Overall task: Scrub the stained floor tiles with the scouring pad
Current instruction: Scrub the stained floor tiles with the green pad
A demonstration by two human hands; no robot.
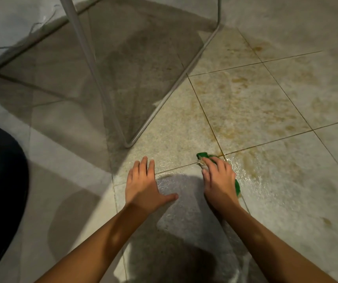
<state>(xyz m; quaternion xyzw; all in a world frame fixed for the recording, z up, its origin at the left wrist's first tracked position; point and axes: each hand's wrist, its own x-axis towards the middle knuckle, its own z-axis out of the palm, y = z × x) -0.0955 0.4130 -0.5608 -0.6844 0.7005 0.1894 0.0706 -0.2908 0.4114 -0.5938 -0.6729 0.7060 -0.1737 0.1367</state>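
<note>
A green scouring pad lies on the wet floor at a grout crossing, mostly hidden under my right hand. That hand presses down on the pad with fingers spread over it; green shows at the fingertips and by the wrist. My left hand rests flat on the tile to the left, fingers straight, thumb out. Brown-yellow stains cover the grey tiles ahead and to the right. Soapy water glistens right of the pad.
A white metal wire frame with thin legs stands on the floor ahead and left, its bent corner close to my left hand. A dark rounded object sits at the left edge. Loose threads hang at the far left.
</note>
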